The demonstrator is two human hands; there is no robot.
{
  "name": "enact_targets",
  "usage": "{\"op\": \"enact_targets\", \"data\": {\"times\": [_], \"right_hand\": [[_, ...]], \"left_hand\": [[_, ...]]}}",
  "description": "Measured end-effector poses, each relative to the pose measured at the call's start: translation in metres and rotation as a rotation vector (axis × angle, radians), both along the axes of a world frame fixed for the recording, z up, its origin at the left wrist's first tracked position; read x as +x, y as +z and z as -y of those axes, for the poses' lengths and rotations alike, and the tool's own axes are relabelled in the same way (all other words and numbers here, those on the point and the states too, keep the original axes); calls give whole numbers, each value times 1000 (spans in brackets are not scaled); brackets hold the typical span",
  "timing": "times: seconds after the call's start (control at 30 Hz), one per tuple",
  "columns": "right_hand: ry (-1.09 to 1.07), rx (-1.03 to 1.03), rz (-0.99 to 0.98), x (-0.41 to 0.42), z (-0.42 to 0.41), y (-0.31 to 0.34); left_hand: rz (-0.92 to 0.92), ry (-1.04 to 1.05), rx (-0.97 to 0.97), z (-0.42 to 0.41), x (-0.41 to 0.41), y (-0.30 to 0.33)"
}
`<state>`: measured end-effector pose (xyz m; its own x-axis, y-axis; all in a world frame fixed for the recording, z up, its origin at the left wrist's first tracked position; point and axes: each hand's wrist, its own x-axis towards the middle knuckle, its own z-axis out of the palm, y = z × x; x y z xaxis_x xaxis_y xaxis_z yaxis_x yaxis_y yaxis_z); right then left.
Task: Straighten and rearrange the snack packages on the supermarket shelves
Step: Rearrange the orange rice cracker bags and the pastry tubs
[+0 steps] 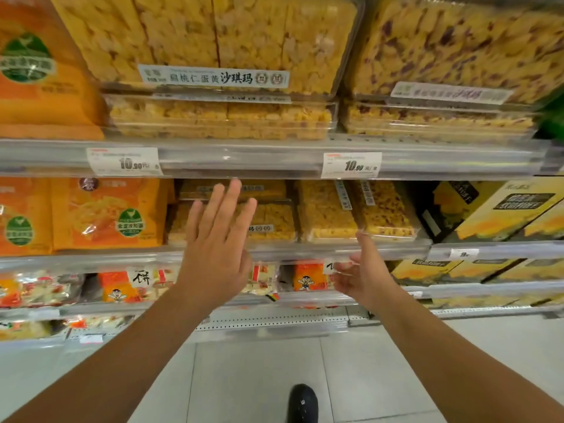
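With both your left hand [217, 239] and right hand [361, 270] spread and empty before the clear snack boxes [355, 210], press each box squarely back, edges flush.

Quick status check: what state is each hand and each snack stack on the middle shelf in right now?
Left hand: open, fingers straight, raised before the flat stack.
Right hand: open, loosely curled, holding nothing.
Clear plastic boxes of yellow snack bars, flat stack: lying flat, two high.
Clear plastic boxes standing on edge: upright, leaning slightly.
Orange snack bags: upright, facing out.
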<state>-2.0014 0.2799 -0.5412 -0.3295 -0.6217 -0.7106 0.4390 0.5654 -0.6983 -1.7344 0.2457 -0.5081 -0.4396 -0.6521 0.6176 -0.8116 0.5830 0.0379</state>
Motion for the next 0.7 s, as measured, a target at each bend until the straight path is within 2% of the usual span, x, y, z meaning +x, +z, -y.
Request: {"op": "enact_targets", "data": {"times": [0.1, 0.17, 0.23, 0.33, 0.4, 0.5, 0.7], "right_hand": [[-3, -97, 265, -7, 14, -6], [-2, -135, 317, -10, 23, -6], [15, -170, 304, -10, 27, -6], [80, -180, 309, -5, 26, -5], [159, -177, 358, 4, 23, -3], [342, -123, 391, 21, 17, -2], [649, -49, 253, 39, 19, 0]], "left_hand": [[71, -129, 253, -19, -21, -23], [-49, -112, 506, -25, -35, -34], [-297, -63, 773, -25, -50, -37], [-897, 133, 1229, -17, -79, -30], [-1174, 232, 1411, -10, -94, -29], [-1429, 210, 1524, 0, -107, -28], [-1542, 418, 1305, 5, -99, -29]]}}
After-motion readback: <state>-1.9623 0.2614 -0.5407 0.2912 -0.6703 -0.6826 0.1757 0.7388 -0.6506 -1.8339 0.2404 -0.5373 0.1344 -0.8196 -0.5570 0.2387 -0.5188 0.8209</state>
